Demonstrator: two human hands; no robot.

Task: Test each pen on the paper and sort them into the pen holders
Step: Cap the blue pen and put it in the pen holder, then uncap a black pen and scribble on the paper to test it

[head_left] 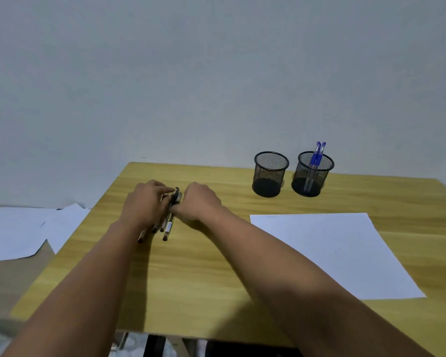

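Note:
Several black-capped pens (168, 222) lie bunched on the wooden table (191, 279), left of centre. My left hand (144, 202) rests over the bunch, fingertips touching the caps. My right hand (198, 202) closes in from the right, its fingers curled against the same pens. A blank white sheet of paper (330, 251) lies to the right. Two black mesh pen holders stand at the back: the left holder (269, 173) looks empty, the right holder (313, 173) contains two blue pens (316, 158).
Loose white sheets (23, 233) lie on a lower surface left of the table. A plain grey wall rises behind the table's far edge. Dark chair or frame parts show under the near edge.

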